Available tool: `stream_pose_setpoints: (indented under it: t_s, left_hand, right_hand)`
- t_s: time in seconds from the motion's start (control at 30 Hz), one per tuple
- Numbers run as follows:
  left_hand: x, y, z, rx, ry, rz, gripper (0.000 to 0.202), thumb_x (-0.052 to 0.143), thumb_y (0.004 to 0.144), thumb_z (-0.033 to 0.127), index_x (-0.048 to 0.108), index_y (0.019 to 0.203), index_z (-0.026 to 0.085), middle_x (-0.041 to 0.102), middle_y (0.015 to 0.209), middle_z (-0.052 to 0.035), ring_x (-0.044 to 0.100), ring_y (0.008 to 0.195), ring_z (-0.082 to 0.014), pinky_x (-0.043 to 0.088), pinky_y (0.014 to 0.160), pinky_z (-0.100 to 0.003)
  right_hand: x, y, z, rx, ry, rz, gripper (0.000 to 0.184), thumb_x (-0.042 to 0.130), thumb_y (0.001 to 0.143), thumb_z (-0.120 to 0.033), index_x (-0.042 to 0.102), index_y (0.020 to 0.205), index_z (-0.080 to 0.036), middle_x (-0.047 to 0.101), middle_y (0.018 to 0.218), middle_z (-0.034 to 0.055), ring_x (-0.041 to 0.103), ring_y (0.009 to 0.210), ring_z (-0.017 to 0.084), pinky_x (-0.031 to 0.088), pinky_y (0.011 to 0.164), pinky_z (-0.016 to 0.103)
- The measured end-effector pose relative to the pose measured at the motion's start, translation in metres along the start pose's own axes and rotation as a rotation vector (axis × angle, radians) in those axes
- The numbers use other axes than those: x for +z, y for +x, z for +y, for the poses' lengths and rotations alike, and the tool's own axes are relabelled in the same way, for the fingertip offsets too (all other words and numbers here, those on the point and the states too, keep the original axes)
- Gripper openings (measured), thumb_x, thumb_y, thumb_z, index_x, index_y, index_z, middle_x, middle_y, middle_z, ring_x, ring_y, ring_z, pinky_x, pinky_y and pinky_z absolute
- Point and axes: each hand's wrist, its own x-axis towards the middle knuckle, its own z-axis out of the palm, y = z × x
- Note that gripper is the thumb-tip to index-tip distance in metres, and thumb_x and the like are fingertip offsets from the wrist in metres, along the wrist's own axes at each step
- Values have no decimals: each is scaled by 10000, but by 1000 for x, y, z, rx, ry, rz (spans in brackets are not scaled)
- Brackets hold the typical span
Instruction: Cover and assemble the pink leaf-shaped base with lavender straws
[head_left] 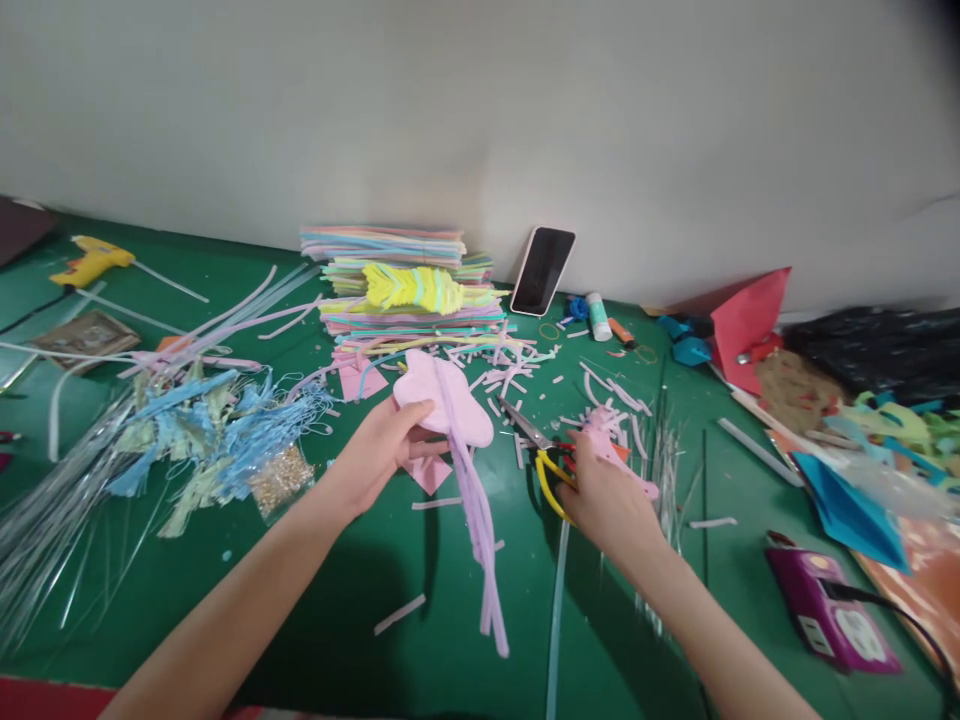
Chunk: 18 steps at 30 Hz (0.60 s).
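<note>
Pink cutout (472, 410) is pinched by left hand (386, 447); I can't tell whether right hand (611, 497) grasps scissors (541, 442).

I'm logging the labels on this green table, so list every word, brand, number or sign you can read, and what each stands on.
Readable text: none.
Small white-and-green tube: its label is too small and blurred to read.
Purple electrical box: pale labels on its face, too blurred to read.
Smartphone: dark screen, no text visible.
</note>
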Motion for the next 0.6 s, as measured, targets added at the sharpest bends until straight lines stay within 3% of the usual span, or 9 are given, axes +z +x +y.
stream_pose_setpoints:
  t_s: [0.1, 0.17, 0.23, 0.3, 0.4, 0.5, 0.6]
  left_hand:
    - [1, -1, 15, -8, 134, 43, 582, 569, 880, 252, 348, 1418, 220, 726, 997, -65, 725, 849, -207, 612, 788, -378]
    - [1, 3, 23, -14, 165, 43, 604, 553, 877, 231, 316, 1432, 256, 723, 948, -40, 731, 792, -192, 617, 775, -387]
    - [0, 10, 29, -26, 162, 9, 443, 535, 865, 200, 478, 1304, 225, 707, 906, -28, 727, 770, -177, 621, 760, -358]
    - [-1, 19, 32, -40, 154, -17, 242, 517, 848, 160, 617, 1068, 168, 688, 856, -26, 718, 748, -157, 622, 720, -297]
    - [-4, 31, 34, -77, 150, -34, 149, 517, 831, 138, 663, 858, 125, 690, 793, -40, 708, 701, -143, 609, 652, -231]
    - [-7, 37, 36, -133, 111, -74, 175, 554, 842, 207, 693, 878, 108, 734, 837, -91, 722, 765, -181, 600, 659, -229]
    - [-10, 37, 39, -175, 133, -186, 245, 638, 811, 260, 717, 972, 93, 743, 1006, -147, 709, 951, -237, 591, 735, -236]
  right_hand:
    - [-11, 1, 7, 10, 223, 15, 435, 563, 814, -329, 504, 1229, -211, 692, 795, 59, 665, 698, 259, 457, 606, 326]
    - [-15, -1, 12, -58, 418, 18, 490, 628, 771, -448, 481, 1189, -240, 677, 841, 42, 659, 698, 235, 490, 625, 327]
    - [-16, -5, 13, -165, 552, 32, 630, 675, 723, -512, 416, 1219, -221, 659, 993, 87, 666, 824, 244, 526, 692, 341]
    - [-17, -11, 12, -266, 550, 93, 740, 691, 705, -552, 365, 1262, -190, 608, 1135, 145, 642, 981, 270, 533, 788, 369]
    - [-25, -22, 11, -354, 428, 247, 793, 682, 703, -608, 367, 1279, -163, 582, 1143, 167, 621, 1038, 293, 519, 856, 400]
    - [-38, -30, 12, -315, 349, 369, 574, 619, 794, -538, 438, 1227, -207, 630, 1065, 121, 665, 893, 246, 545, 734, 339]
    - [-47, -32, 17, -298, 299, 427, 333, 536, 858, -355, 504, 1169, -240, 671, 997, 76, 671, 737, 189, 535, 612, 277]
